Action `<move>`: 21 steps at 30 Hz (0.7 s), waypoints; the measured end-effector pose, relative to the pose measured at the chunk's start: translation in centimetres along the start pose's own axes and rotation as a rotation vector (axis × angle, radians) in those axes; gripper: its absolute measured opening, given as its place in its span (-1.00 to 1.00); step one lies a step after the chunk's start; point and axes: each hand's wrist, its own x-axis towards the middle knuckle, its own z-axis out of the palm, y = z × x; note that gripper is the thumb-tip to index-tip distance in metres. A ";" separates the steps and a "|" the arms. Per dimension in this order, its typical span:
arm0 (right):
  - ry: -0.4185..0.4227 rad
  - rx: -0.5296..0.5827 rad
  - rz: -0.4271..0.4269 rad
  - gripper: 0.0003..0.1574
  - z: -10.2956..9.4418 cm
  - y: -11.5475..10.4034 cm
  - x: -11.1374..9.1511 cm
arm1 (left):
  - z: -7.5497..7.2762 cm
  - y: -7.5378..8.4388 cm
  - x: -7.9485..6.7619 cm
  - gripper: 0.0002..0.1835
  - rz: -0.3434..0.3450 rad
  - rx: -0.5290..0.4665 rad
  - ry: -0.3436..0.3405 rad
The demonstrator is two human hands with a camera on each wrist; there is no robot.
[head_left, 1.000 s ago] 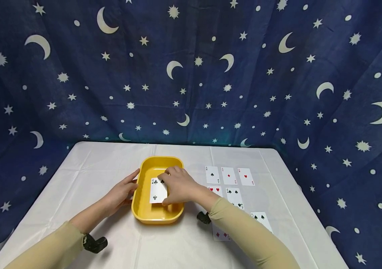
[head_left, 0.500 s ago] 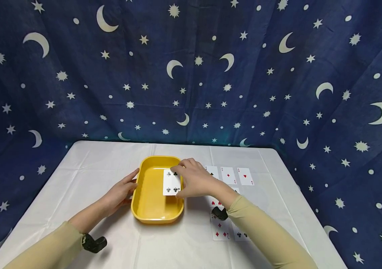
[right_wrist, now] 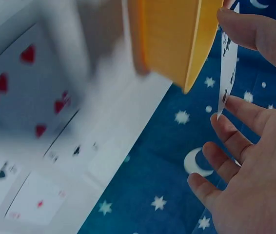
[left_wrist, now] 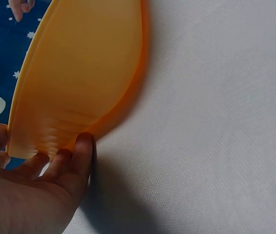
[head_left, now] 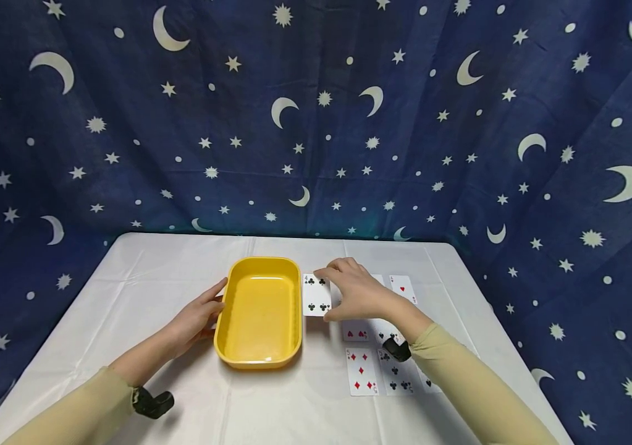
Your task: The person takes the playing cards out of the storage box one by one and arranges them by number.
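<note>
My right hand (head_left: 357, 293) holds a four of clubs (head_left: 316, 295) by its edges, just to the right of the yellow tray (head_left: 260, 315). In the right wrist view, that card (right_wrist: 227, 68) appears nearly edge-on between thumb and fingertips. The tray's inside shows bare from above. Against its left side lies my left hand (head_left: 196, 321); the left wrist view has the fingertips (left_wrist: 83, 141) touching the outer wall (left_wrist: 84, 73), with one digit up at the rim. Other playing cards lie face up to the right, partly covered by the right hand and forearm.
An ace of hearts (head_left: 403, 288) lies in the back row. Below come a hearts card (head_left: 356, 332) and a spades card (head_left: 385, 329). Nearest are a five of diamonds (head_left: 361, 371) and a five of clubs (head_left: 396, 372). A starry curtain (head_left: 321, 123) hangs behind the white table (head_left: 288, 408).
My right hand has lifted the four of clubs out of the tray and carried it right, past the tray's right rim. The left hand stays at the tray's side.
</note>
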 end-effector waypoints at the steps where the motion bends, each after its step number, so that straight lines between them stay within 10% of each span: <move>1: 0.002 0.005 0.009 0.14 -0.1 0.3 -0.3 | 0.0 0.0 0.0 -0.27 0.001 0.002 -0.002; 21: -0.002 0.098 0.107 0.16 -1.0 6.3 -5.5 | 0.0 0.0 0.1 -0.27 0.003 0.001 -0.006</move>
